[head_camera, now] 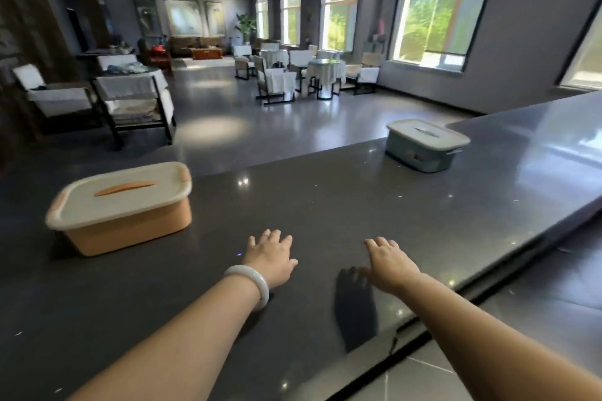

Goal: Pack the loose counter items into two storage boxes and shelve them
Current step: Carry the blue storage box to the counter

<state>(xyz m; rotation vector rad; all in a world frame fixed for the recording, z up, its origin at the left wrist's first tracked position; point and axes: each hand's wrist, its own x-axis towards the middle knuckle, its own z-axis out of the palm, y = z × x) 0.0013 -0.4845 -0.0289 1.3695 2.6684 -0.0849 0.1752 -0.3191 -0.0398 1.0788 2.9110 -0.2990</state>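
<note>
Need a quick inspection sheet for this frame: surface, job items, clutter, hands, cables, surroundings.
Surface: dark glossy counter, reflective, bare in the middle.
Job's things: orange storage box with cream lid on, near left; teal storage box with pale lid on, far right. Both stand on the counter, well apart.
Clutter: nothing seen loose on the counter.
Grippers: left hand open, empty, palm down, white bangle on the wrist; right hand open, empty, over the counter.
Cables: nothing seen.
Surroundings: dining room with covered tables and chairs, large windows at right, wall pictures at the back.
</note>
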